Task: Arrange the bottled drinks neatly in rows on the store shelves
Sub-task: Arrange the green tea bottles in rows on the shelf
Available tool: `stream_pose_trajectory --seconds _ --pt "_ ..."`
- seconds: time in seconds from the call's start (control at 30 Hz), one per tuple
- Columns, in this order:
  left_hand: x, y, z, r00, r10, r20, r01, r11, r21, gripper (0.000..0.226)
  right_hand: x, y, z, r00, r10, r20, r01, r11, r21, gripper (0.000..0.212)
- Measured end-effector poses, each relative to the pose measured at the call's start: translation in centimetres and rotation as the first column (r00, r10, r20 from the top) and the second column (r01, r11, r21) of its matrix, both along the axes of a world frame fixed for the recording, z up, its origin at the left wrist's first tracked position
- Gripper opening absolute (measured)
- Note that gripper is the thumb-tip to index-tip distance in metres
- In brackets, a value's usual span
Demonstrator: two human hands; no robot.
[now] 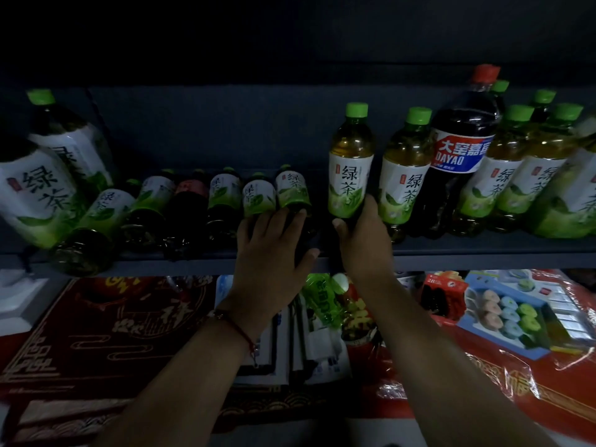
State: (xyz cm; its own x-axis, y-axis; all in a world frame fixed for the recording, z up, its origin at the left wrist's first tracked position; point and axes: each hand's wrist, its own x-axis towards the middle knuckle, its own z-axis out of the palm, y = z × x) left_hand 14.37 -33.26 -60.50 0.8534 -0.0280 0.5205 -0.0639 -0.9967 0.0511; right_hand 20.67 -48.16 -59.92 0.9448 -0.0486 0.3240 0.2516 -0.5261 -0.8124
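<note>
R hand [362, 240] fingers grasp upright tea bottle [351, 162]; L hand [274, 243] fingers flat on lying bottles [292, 188] (dim shelf).

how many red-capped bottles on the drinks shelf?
1: the dark DAYAO bottle, upright right of centre among green-capped tea bottles. The dim lying row at left may hide others.

Rightmost green tea bottle [577, 195] cut by the frame edge; lying bottles' [222, 201] bases lost in shadow; shelf [193, 258] back dark.
</note>
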Motion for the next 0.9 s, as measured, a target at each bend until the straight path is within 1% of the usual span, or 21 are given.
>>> stream_pose_trajectory --seconds 0.13,0.23,0.27,0.33,0.4,0.43,0.47,0.5,0.57,0.6,0.63,0.7,0.8,0.83,0.9 --pt "-0.3 0.3 0.0 0.999 -0.023 -0.035 0.023 1.000 0.003 0.065 0.4 0.4 -0.4 0.999 -0.049 0.015 0.050 0.992 -0.112 0.064" --pt "-0.5 0.5 0.3 0.998 -0.029 -0.058 0.028 0.999 -0.024 0.066 -0.2 0.5 0.0 0.998 -0.069 0.017 0.070 0.992 -0.101 0.072" --pt "-0.6 0.5 0.3 0.998 -0.026 -0.057 0.023 0.999 -0.037 0.066 -0.7 0.5 0.4 0.995 -0.075 0.059 0.080 0.993 -0.083 0.072" --pt "-1.0 0.8 0.5 0.999 -0.003 -0.041 0.001 0.998 -0.056 0.066 -2.0 0.6 1.3 0.979 -0.059 0.197 0.073 0.995 -0.065 0.063" --pt "-1.3 1.5 0.5 0.998 0.032 -0.045 -0.034 0.997 -0.063 0.066 -3.4 1.1 2.1 0.952 0.027 0.304 0.011 0.993 -0.122 0.051" --pt "-1.4 1.9 0.6 0.998 0.044 -0.055 -0.047 0.997 -0.066 0.066 -3.9 1.5 2.3 0.944 0.086 0.318 -0.029 0.983 -0.179 0.048" --pt "-1.5 2.3 0.7 0.997 0.048 -0.068 -0.053 0.996 -0.065 0.066 -4.1 2.0 2.4 0.944 0.142 0.296 -0.067 0.966 -0.248 0.048" --pt "-1.6 2.7 0.8 0.996 0.046 -0.078 -0.051 0.997 -0.063 0.065 -4.0 2.6 2.2 0.951 0.190 0.243 -0.107 0.942 -0.317 0.050" --pt "-1.9 3.3 0.7 0.996 0.028 -0.088 -0.033 0.997 -0.063 0.062 -3.5 3.4 2.1 0.969 0.239 0.057 -0.195 0.889 -0.414 0.057" --pt "-2.0 3.5 0.6 0.995 0.023 -0.093 -0.029 0.997 -0.066 0.059 -3.2 3.7 2.3 0.971 0.235 -0.044 -0.229 0.865 -0.446 0.058" --pt "-2.2 3.6 0.6 0.994 0.022 -0.104 -0.030 0.997 -0.073 0.057 -3.0 3.9 2.4 0.970 0.217 -0.108 -0.243 0.847 -0.473 0.057" --pt "-2.5 3.5 0.7 0.992 0.034 -0.124 -0.046 0.995 -0.094 0.056 -2.9 4.4 2.9 0.977 0.171 -0.124 -0.210 0.843 -0.495 0.050" --pt "-2.6 3.1 1.1 0.989 0.065 -0.132 -0.083 0.988 -0.132 0.054 -3.8 5.2 3.7 0.988 0.104 -0.116 -0.146 0.881 -0.450 0.038" --pt "-2.6 2.8 1.2 0.989 0.067 -0.133 -0.088 0.983 -0.162 0.053 -4.0 5.3 3.8 0.989 0.083 -0.125 -0.130 0.892 -0.432 0.038" --pt "-2.5 2.4 1.3 0.987 0.065 -0.146 -0.102 0.960 -0.261 0.053 -4.5 5.3 4.2 0.984 0.043 -0.170 -0.102 0.928 -0.358 0.045"
